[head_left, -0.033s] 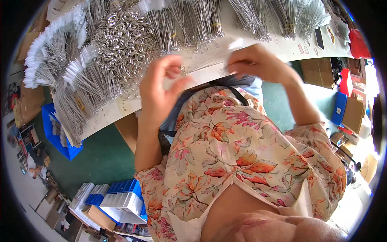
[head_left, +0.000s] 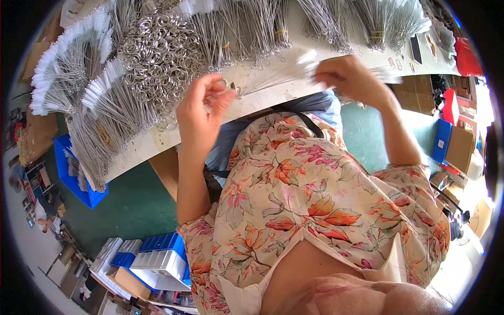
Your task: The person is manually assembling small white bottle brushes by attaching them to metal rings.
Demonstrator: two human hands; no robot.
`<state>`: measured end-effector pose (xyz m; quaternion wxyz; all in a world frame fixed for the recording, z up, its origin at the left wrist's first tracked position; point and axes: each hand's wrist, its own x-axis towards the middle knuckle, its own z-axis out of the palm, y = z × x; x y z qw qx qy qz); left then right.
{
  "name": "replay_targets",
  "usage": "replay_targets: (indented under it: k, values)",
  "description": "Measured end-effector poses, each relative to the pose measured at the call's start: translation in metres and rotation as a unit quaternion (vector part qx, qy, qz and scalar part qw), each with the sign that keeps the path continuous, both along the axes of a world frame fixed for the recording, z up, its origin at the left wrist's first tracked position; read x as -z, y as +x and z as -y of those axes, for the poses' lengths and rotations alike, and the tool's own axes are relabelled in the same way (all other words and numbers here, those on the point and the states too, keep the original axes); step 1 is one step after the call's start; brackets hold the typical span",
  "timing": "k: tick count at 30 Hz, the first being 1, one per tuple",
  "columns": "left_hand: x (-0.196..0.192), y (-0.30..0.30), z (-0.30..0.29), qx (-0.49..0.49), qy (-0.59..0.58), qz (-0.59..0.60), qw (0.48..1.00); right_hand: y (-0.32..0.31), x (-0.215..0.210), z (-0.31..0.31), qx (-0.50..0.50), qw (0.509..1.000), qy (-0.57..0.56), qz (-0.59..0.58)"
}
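1. Far left, about 9 o'clock: bundles of white-bristled wire brushes [head_left: 63, 79] lie fanned on the pale worktable [head_left: 157, 144], bristle ends outward. Judged: laid flat in bundles so that single pieces can be drawn off without tangling.
2. At 11 o'clock: a loose heap of metal split rings [head_left: 157, 52], just beyond the left hand. Judged: kept within easy reach of that hand as the feed stock.
3. Left hand [head_left: 202, 110], at about 10 o'clock from picture centre: raised off the table, thumb and forefinger pinched together on one small ring [head_left: 227, 84]. The pinch is closed on the ring; remaining fingers curl loosely. The ring is held up at the near ends of the wires, apparently touching them.
4. Between the hands: a thin sheaf of wire brush stems [head_left: 273, 79] runs roughly level from the ring toward 1 o'clock, above the table edge. Judged: held taut and aligned so the looped ends meet the ring together.
5. Right hand [head_left: 349, 79], at 12 to 1 o'clock: fingers closed around the far end of the sheaf, where the white bristle tips show blurred. Grip looks firm; exact finger contact is hidden by the knuckles.
6. Top edge, 12 to 2 o'clock: further tied wire bundles [head_left: 378, 21] stand spread in tufts, well apart from both hands.
7. Lower left, 7 o'clock: blue and white bins [head_left: 157, 257] on the green floor.
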<state>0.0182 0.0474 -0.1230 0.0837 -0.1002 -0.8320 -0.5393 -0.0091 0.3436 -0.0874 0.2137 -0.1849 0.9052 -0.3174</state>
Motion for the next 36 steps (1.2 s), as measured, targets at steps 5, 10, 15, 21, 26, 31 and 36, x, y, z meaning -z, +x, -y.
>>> replay_targets:
  k: [5, 10, 15, 21, 26, 31, 36]
  values:
    - [0.046, 0.01, -0.004, 0.004, -0.179, 0.108, 0.978, 0.017, 0.027, -0.086, 0.071, 0.888, 0.427, -0.158]
    - [0.055, 0.007, -0.007, -0.025, -0.146, 0.035, 0.988, 0.028, 0.035, -0.007, 0.087, 0.979, -0.115, -0.142]
    - [0.009, 0.012, -0.015, -0.014, 0.282, 0.141, 0.949, 0.025, 0.031, 0.099, -0.081, 0.955, -0.099, -0.268]
    - [-0.018, 0.009, 0.022, 0.032, 0.201, 0.009, 0.979, 0.01, 0.008, 0.121, -0.071, 0.957, -0.236, -0.154]
    - [-0.032, 0.009, 0.035, 0.125, 0.198, 0.001, 0.972, 0.008, -0.009, 0.12, -0.068, 0.929, -0.356, 0.075]
    - [-0.045, 0.008, 0.025, 0.132, 0.166, -0.06, 0.975, 0.006, -0.028, 0.118, -0.03, 0.911, -0.31, 0.271]
    - [-0.063, 0.012, 0.013, 0.05, 0.095, -0.193, 0.975, 0.007, -0.046, 0.126, 0.045, 0.873, -0.458, 0.165]
